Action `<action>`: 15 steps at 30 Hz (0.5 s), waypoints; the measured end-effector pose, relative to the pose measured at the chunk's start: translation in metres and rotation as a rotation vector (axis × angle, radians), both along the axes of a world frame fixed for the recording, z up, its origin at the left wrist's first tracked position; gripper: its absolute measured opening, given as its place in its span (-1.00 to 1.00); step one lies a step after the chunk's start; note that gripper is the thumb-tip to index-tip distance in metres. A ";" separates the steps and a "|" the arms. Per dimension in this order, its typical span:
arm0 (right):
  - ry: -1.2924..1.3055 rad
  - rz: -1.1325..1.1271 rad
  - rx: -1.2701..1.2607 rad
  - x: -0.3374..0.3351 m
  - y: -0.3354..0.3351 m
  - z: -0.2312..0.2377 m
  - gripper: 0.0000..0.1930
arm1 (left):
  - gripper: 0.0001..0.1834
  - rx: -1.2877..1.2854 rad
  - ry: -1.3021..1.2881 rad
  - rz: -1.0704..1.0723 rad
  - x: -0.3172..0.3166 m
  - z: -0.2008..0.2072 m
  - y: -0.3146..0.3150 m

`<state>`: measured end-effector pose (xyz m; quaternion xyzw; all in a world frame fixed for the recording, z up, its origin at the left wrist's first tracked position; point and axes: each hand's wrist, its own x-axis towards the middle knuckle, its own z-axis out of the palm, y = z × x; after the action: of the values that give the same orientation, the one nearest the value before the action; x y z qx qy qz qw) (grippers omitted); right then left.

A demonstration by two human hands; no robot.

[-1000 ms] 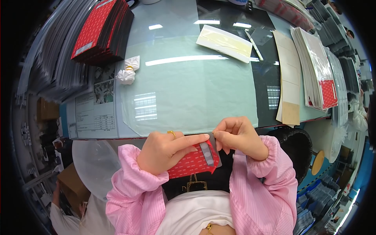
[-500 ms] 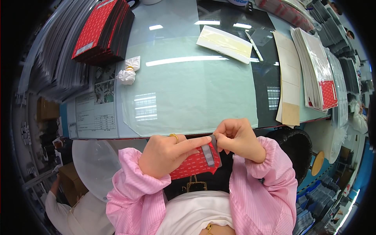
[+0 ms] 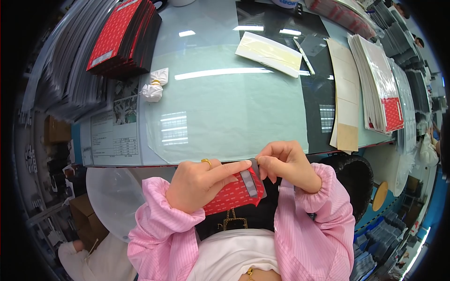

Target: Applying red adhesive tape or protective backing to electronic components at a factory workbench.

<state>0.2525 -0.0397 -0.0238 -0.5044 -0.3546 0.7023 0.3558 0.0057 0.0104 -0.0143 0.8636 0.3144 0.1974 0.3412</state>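
Observation:
A flat sheet with a red patterned backing [image 3: 229, 196] is held just off the table's near edge, over my lap. It has a dark grey border and a grey strip with pale round spots at its right end. My left hand [image 3: 194, 183], wearing a gold ring, is closed around its upper left part, index finger stretched along the top edge to the corner. At that upper right corner the thumb and index finger of my right hand [image 3: 289, 166] are pinched together; what lies between the fingertips is too small to make out.
At the back left stand a stack of red-faced black panels [image 3: 112, 40] and many grey sheets [image 3: 70, 61]. A crumpled white wad [image 3: 153, 89] lies near them. Farther right are a white-and-yellow pad [image 3: 269, 52], a white pen-like tool [image 3: 304, 56], tan card [image 3: 344, 89] and stacked sheets [image 3: 375, 79].
My right hand has shifted slightly, its fingertips lifting a little off the sheet's corner. The left hand and sheet stay almost still. A person at the lower left has moved an arm.

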 end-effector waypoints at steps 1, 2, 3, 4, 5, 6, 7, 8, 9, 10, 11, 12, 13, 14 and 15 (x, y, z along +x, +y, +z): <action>-0.005 -0.004 0.003 0.000 0.000 0.000 -0.86 | -0.44 0.021 0.010 -0.002 0.000 0.000 0.000; -0.005 -0.003 0.003 0.000 0.000 0.000 -0.86 | -0.44 0.021 0.010 -0.002 0.000 0.000 -0.001; -0.021 0.004 -0.002 0.000 0.001 0.000 -0.86 | -0.44 0.035 0.009 -0.003 0.000 0.000 -0.001; -0.038 0.011 -0.007 0.000 0.001 0.000 -0.87 | -0.44 0.048 0.009 -0.004 0.000 -0.001 -0.001; -0.038 0.010 -0.008 -0.001 0.001 0.000 -0.87 | -0.44 0.048 0.009 -0.004 0.000 0.000 -0.001; -0.044 0.006 -0.002 -0.001 0.000 -0.001 -0.87 | -0.43 0.054 0.025 -0.011 0.001 0.001 -0.001; -0.050 0.001 0.004 -0.001 0.000 -0.001 -0.87 | -0.43 0.059 0.041 -0.018 0.001 0.002 -0.001; -0.049 0.001 0.004 -0.001 0.000 -0.001 -0.87 | -0.43 0.059 0.041 -0.018 0.001 0.001 -0.002; -0.079 0.012 0.012 -0.002 0.000 -0.001 -0.88 | -0.43 0.064 0.031 -0.017 0.001 0.000 -0.003; -0.108 0.023 0.020 -0.002 -0.001 -0.001 -0.89 | -0.43 0.069 0.020 -0.016 0.001 -0.001 -0.003; -0.108 0.022 0.020 -0.002 -0.002 -0.001 -0.89 | -0.43 0.069 0.019 -0.018 0.001 0.000 -0.004; -0.159 0.016 0.047 -0.003 -0.004 -0.002 -0.92 | -0.44 0.076 0.038 -0.024 0.002 0.001 -0.005; -0.210 0.011 0.074 -0.004 -0.005 -0.003 -0.94 | -0.44 0.083 0.057 -0.031 0.002 0.001 -0.005; -0.210 0.011 0.075 -0.004 -0.005 -0.002 -0.94 | -0.44 0.084 0.057 -0.031 0.002 0.001 -0.006; -0.180 0.004 0.038 -0.003 -0.005 -0.001 -0.94 | -0.48 0.110 0.057 -0.027 0.002 0.001 -0.008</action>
<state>0.2495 -0.0444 -0.0249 -0.5579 -0.3993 0.6481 0.3305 0.0076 0.0028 -0.0131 0.8904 0.3010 0.1853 0.2868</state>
